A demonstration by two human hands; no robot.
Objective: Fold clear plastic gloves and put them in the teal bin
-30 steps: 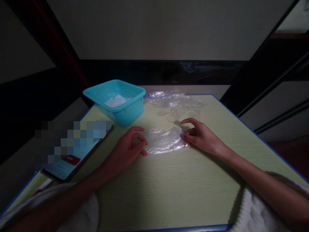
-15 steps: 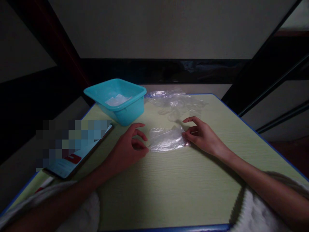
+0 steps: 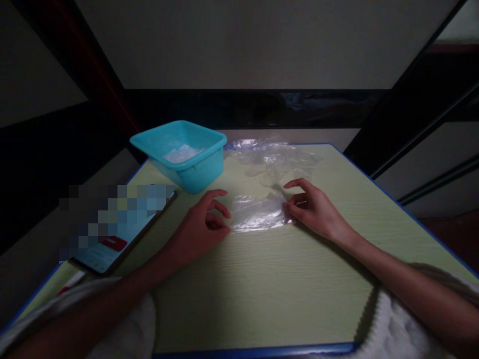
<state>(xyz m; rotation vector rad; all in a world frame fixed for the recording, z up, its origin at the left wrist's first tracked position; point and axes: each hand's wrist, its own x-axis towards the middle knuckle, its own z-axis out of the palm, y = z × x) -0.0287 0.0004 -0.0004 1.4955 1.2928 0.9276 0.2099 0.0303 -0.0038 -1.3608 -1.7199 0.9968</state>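
Observation:
A clear plastic bag (image 3: 258, 213), folded into a small rectangle with crinkled, shiny film, lies flat on the table between my hands. On its left side is my left hand (image 3: 198, 222), fingers curved and apart, with the thumb tip at the bag's near left corner. My right hand (image 3: 312, 209) has the bag's right edge between its thumb and bent fingers, while the index finger arches above. Loose, crumpled clear plastic bags (image 3: 275, 157) are spread farther back, beyond the folded one.
A turquoise plastic basket (image 3: 204, 167) with folded clear or whitish plastic inside stands at the back left. A phone (image 3: 123, 234) with a lit screen lies at the left, and a red-and-white item (image 3: 73, 282) is near it. The pale table (image 3: 262, 299) has blue edging.
Both hands and the folded bag stay almost in place. Only a very slight shift of the whole view shows.

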